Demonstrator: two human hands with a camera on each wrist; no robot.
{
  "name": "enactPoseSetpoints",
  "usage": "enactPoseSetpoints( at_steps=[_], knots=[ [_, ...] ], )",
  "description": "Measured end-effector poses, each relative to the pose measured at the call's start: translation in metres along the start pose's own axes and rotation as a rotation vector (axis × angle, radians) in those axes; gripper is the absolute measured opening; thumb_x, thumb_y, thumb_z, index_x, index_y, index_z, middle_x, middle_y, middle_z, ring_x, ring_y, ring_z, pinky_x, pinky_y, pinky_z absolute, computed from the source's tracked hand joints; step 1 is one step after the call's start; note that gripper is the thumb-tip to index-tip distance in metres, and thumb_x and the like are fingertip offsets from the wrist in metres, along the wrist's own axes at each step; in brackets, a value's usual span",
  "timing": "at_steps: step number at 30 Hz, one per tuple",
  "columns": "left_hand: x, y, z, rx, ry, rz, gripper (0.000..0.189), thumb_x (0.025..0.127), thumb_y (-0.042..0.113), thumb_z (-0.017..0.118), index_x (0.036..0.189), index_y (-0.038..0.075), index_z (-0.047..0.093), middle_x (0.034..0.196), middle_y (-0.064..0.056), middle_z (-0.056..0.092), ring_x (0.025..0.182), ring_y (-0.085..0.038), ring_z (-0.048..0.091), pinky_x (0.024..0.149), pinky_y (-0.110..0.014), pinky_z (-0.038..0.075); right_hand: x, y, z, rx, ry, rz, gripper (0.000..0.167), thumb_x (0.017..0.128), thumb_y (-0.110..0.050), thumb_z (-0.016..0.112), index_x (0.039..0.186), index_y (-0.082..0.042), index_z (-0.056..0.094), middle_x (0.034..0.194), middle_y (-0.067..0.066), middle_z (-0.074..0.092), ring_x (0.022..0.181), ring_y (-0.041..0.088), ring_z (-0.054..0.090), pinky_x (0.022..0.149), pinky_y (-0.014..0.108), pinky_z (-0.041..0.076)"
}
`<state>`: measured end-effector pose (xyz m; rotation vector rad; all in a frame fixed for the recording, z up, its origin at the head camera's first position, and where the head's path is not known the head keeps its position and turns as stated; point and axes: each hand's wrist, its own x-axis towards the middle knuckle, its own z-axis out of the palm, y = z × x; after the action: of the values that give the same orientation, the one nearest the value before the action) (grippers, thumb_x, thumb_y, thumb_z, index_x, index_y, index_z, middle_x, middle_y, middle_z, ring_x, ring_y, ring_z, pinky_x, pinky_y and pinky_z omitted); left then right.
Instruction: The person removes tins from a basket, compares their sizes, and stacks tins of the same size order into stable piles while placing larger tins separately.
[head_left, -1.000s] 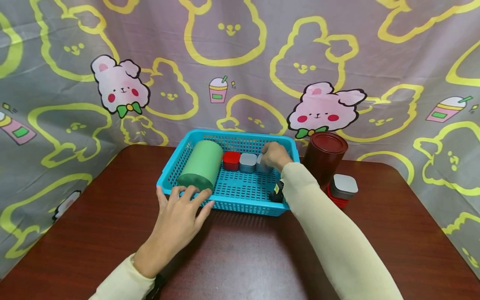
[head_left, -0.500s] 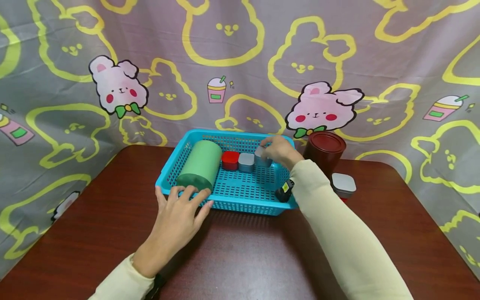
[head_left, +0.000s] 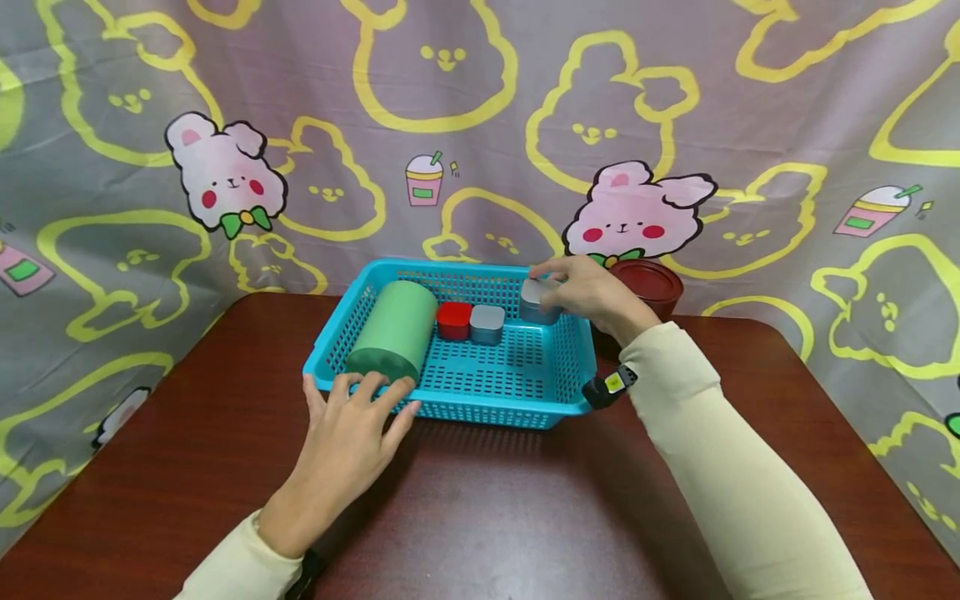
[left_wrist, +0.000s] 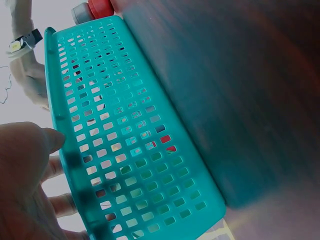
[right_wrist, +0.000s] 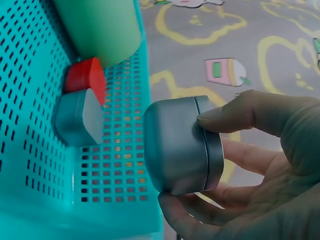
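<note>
My right hand [head_left: 592, 292] pinches a small grey lidded tin [right_wrist: 175, 145] between thumb and fingers, raised over the back right of a blue plastic basket [head_left: 480, 408]. In the right wrist view the tin is tilted, its lid toward the palm. My left hand [head_left: 348, 437] holds the basket's front rim near its left corner, fingers over the edge and thumb in front. Inside the basket, a green cylindrical canister [head_left: 396, 329] lies on its side at the left. Beside it stand a red tin [head_left: 454, 321] and another grey tin [head_left: 487, 325], side by side.
A dark red-brown lidded canister [head_left: 648, 283] stands right of the basket, partly hidden by my right arm. In the left wrist view, a red item [left_wrist: 101, 7] and a grey one [left_wrist: 82, 13] show past the basket's far end. A patterned curtain [head_left: 480, 125] hangs behind the brown table [head_left: 480, 508].
My right hand has lifted the grey tin from the row beside the other grey tin and moved it to the right. My left hand stays on the basket rim.
</note>
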<state>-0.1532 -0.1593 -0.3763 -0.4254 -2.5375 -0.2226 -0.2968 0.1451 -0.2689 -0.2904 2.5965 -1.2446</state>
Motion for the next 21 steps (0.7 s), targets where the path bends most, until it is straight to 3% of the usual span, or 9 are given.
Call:
enactPoseSetpoints(
  at_steps=[7,14,18,21],
  knots=[
    [0.001,0.001,-0.001,0.005,-0.003,0.000,0.032,0.098,0.041,0.071,0.122,0.020,0.075,0.108,-0.012,0.072,0.109,-0.047,0.063,0.101,-0.091,0.024,-0.022,0.000,-0.012,-0.029,0.010,-0.063,0.056,0.091,-0.004,0.066,0.146,-0.009,0.060,0.151,0.023,0.049,0.123,0.034,0.051,0.094,0.044,0.056],
    [0.000,0.001,0.000,0.008,0.000,0.003,0.031,0.098,0.040,0.071,0.122,0.020,0.075,0.108,-0.012,0.072,0.108,-0.047,0.063,0.100,-0.091,0.025,-0.050,0.014,-0.035,-0.071,0.001,-0.067,0.059,0.093,-0.007,0.069,0.151,-0.008,0.056,0.146,0.024,0.052,0.121,0.037,0.052,0.081,0.025,0.055],
    [0.000,0.001,0.001,0.009,0.007,0.005,0.031,0.098,0.039,0.072,0.121,0.019,0.075,0.108,-0.012,0.072,0.108,-0.047,0.063,0.099,-0.091,0.025,-0.064,0.035,-0.049,-0.082,-0.015,-0.033,0.061,0.094,-0.007,0.068,0.153,-0.008,0.053,0.151,0.024,0.047,0.128,0.041,0.048,0.085,0.026,0.056],
    [0.000,0.001,0.001,0.012,0.003,0.001,0.030,0.099,0.040,0.070,0.122,0.020,0.075,0.109,-0.012,0.072,0.108,-0.047,0.063,0.100,-0.091,0.025,-0.072,0.052,-0.060,-0.096,-0.027,0.000,0.063,0.094,-0.008,0.068,0.154,-0.009,0.050,0.156,0.025,0.042,0.132,0.044,0.044,0.092,0.037,0.057]
  ],
)
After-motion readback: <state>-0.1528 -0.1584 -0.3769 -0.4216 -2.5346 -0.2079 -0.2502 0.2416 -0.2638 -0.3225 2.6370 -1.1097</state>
